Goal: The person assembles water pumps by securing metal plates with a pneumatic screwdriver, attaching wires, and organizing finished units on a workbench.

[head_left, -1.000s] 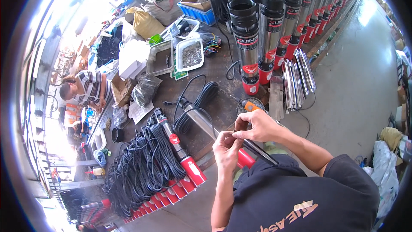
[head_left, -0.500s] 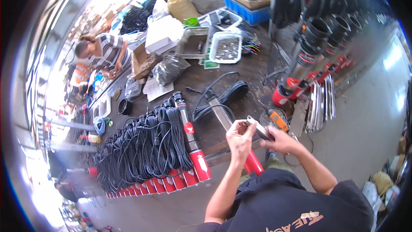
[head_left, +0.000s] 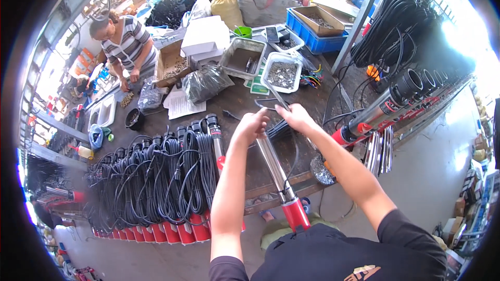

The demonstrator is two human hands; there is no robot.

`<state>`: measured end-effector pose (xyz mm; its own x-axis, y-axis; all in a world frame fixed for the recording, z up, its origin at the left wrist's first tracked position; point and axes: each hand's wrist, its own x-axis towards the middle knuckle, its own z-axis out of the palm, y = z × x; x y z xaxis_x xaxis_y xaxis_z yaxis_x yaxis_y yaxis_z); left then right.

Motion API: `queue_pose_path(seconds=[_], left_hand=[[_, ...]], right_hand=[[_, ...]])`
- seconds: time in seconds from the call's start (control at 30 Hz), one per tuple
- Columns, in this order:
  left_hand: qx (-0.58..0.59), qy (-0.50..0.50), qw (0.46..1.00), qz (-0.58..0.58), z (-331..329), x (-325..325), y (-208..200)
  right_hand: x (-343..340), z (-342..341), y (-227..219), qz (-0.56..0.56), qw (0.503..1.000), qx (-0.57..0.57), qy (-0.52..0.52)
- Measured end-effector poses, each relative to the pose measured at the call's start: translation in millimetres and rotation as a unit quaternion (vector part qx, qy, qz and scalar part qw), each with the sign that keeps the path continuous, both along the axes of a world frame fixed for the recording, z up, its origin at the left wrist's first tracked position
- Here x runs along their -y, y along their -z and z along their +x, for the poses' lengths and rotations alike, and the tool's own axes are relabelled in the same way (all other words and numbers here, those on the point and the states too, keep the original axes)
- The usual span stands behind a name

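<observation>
A steel tube pump [head_left: 272, 164] with a red lower end slants from the bench edge toward my lap. My left hand [head_left: 252, 127] is at its upper end, fingers curled; whether they grip the pump or its cable is hidden. My right hand [head_left: 299, 118], just to the right, is closed round a thin grey metal strip [head_left: 277, 95] that points up and away. A black cable [head_left: 297, 151] hangs along the pump's right side. To the left lies a row of similar red-ended pumps [head_left: 172, 231] with bundled black cables [head_left: 172, 171].
Beyond my hands stand a white tray of small metal parts [head_left: 282, 71], a grey tray [head_left: 242, 58] and a black plastic bag [head_left: 207, 84]. More pumps [head_left: 385, 105] lean at right. A striped-shirt person [head_left: 125, 47] works at far left.
Both hands have moved forward, from above the pump's lower half to its upper end. The metal strip, earlier between both hands, is now in the right one. The view has shifted.
</observation>
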<state>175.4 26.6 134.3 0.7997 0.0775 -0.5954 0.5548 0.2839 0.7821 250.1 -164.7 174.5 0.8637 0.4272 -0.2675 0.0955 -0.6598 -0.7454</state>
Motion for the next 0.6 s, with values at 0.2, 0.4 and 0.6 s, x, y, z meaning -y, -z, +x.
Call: queue_pose_path(seconds=[0.2, 0.4, 0.6], left_hand=[[0.01, -0.381, 0.911, 0.159, 25.0, -18.6, 88.4], [-0.035, -0.214, 0.93, 0.297, 36.0, -63.8, 121.1], [-0.046, -0.347, 0.928, 0.124, 48.0, -76.8, 208.3]], right_hand=[[-39.3, 46.9, 50.3, -0.039, 0.998, -0.049, 0.02], [-49.1, 44.4, 79.2, 0.041, 0.993, -0.109, 0.026], [-65.0, 33.9, 73.1, 0.07, 0.981, -0.178, 0.024]])
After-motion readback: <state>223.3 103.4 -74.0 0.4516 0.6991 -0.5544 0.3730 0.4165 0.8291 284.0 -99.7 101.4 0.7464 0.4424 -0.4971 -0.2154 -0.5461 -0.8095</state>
